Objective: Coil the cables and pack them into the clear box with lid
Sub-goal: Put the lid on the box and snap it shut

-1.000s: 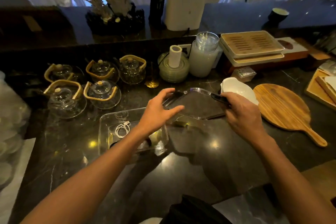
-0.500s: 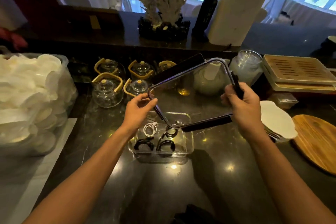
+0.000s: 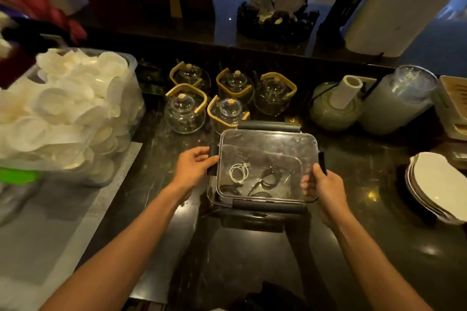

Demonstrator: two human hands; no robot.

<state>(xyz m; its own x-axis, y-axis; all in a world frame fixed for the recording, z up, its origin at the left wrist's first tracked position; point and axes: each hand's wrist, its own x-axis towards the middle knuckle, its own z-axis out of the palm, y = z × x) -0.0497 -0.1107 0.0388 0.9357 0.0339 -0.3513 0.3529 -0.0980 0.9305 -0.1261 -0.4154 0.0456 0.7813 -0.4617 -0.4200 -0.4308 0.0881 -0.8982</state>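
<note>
Cables coiled inside clear box (image 3: 212, 192): white cable (image 3: 237, 171) toward the box's left wall, black cables (image 3: 269, 177) beside it and along the near wall. Box mid-counter (image 3: 252, 255), just in front of glass teapots (image 3: 184, 113), well clear of the counter's near edge. Lid (image 3: 267, 144) held level over the box, apparently not yet seated, judging by the offset rims. Left hand (image 3: 193, 170) gripping the lid's left-side black latch (image 3: 212, 159), right hand (image 3: 322, 185) pinching the right edge by its latch: opposite sides, probably to keep it square for lowering. Long latches at far and near edges unclipped.
</note>
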